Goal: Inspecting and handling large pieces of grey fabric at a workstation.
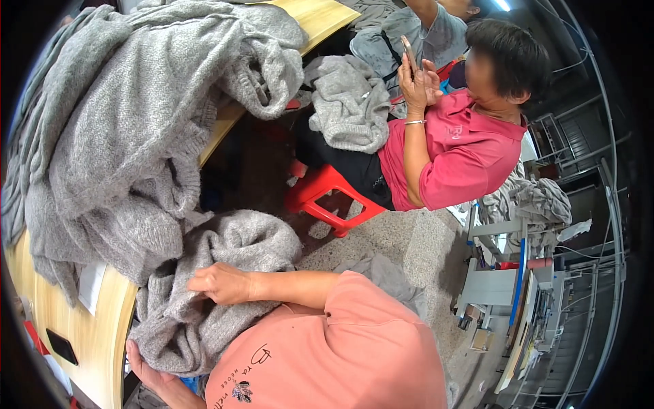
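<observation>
Wooden table (92, 334) at 9 o'clock carries a pile of grey knitwear (136, 116). Left hand (146, 371) at 7 o'clock grips the hem of the grey sweater (225, 273) in the lap; right hand (221, 283) pinches its top fold. Co-worker (463, 146) on red stool (327, 198) at 1 o'clock.

We see even, moderately bright indoor light; a ceiling lamp (503, 5) glows at the top edge. Shadows are soft, deepest under the wooden table (95, 334). No strong glare. Fisheye bending curves the table edge and the metal racks (586, 170); black vignette rings the rim. Knit texture is sharp centrally, softer toward the edges.
</observation>
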{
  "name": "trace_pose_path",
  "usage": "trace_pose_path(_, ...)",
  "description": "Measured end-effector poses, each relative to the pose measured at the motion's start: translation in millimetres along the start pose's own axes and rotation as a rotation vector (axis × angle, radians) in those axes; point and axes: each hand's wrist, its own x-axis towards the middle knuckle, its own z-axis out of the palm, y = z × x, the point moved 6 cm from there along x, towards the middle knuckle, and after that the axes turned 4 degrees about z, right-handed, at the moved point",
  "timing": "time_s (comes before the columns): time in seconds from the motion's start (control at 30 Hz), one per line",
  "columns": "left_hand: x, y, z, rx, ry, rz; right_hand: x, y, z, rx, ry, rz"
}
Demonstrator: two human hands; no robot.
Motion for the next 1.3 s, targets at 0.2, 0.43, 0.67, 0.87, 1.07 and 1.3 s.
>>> trace_pose_path(0.2, -11, -5, 36, 0.248, 0.001, 0.171, -3, -67, -26, 0.050, 0.197, -0.414)
trace_pose_path(0.43, -16, -34, 75, 0.679, -0.295, 0.231, -8, -105, -14, -0.082, 0.173, -0.718)
trace_pose_path(0.67, -18, -35, 70, 0.619, -0.396, 0.260, -9, -97, -16, -0.042, 0.347, -0.701)
trace_pose_path(0.87, -20, -32, 69, 0.821, -0.395, 0.376, -7, -91, -8, -0.089, 0.314, -0.659)
trace_pose_path(1.07, -27, -27, 62, 0.852, -0.295, 0.455, 2, -84, -2, 0.076, 0.306, -0.535)
trace_pose_path(1.3, -33, -29, 61, 0.965, -0.253, 0.533, 21, -65, 5, 0.380, -0.110, -0.258)
